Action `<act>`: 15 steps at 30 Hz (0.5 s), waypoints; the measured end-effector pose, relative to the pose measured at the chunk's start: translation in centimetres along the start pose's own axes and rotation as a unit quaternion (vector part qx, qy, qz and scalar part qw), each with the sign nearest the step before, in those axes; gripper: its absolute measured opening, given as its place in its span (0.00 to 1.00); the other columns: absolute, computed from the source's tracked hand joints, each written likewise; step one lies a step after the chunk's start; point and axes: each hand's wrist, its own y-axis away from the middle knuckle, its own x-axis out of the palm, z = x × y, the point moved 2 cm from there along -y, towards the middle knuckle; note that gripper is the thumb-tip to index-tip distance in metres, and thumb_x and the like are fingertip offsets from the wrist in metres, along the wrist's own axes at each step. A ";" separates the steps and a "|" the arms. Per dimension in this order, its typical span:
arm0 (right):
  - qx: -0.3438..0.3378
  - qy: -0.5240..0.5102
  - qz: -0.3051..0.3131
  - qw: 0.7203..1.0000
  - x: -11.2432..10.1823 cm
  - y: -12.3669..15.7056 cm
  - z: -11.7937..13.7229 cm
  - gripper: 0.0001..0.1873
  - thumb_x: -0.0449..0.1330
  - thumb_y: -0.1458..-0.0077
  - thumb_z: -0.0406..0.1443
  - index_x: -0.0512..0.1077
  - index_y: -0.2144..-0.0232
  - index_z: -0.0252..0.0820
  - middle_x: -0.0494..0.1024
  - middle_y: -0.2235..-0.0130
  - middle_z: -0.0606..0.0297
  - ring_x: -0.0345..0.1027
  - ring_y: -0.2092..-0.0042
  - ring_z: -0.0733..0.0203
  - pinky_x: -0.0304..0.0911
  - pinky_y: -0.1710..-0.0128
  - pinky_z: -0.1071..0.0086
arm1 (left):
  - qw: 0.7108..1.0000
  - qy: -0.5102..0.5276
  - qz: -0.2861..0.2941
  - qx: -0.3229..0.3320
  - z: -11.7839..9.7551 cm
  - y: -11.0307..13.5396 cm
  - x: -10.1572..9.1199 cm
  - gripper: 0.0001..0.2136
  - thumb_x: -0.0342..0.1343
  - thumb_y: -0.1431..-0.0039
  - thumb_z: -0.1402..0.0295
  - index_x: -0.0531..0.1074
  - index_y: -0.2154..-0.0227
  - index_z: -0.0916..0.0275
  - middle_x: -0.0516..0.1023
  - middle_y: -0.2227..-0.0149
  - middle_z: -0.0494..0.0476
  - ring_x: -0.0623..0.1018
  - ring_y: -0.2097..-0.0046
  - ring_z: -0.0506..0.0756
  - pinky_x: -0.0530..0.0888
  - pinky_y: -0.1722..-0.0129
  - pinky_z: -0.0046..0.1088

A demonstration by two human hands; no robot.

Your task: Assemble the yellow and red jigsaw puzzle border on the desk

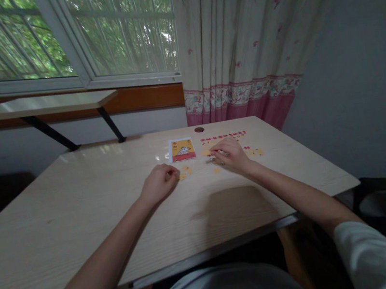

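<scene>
My left hand (pixel 160 181) rests low over the desk with its fingers curled together. Its fingertips are beside a small cluster of yellow puzzle pieces (pixel 185 172); whatever they pinch, if anything, is hidden. My right hand (pixel 230 153) is closed in a pinch above the loose pieces on the right. A yellow puzzle piece (pixel 206 152) shows at its fingertips, though I cannot tell if it is held or lies on the desk. Behind the hands lies a picture card (pixel 182 150) in yellow and red with a spotted white animal. The right hand covers some pieces.
A row of red pieces (pixel 223 136) lies beyond my right hand, and more yellow pieces (pixel 256 152) lie right of it. The pale wooden desk (pixel 78 206) has a round cable hole (pixel 199 130) and a raised shelf (pixel 36 106) at the back left. A curtain (pixel 230 36) hangs behind.
</scene>
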 end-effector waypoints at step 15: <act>0.313 0.106 0.118 0.936 -6.6 6.2 -18.0 0.11 0.59 0.46 0.39 0.79 0.67 0.38 0.80 0.65 0.55 0.69 0.65 0.57 0.62 0.63 0.66 | 0.996 -0.076 0.046 -0.005 0.2 0.3 0.5 0.18 0.48 0.41 0.58 0.79 0.61 0.63 0.79 0.61 0.63 0.75 0.56 0.62 0.72 0.56 0.38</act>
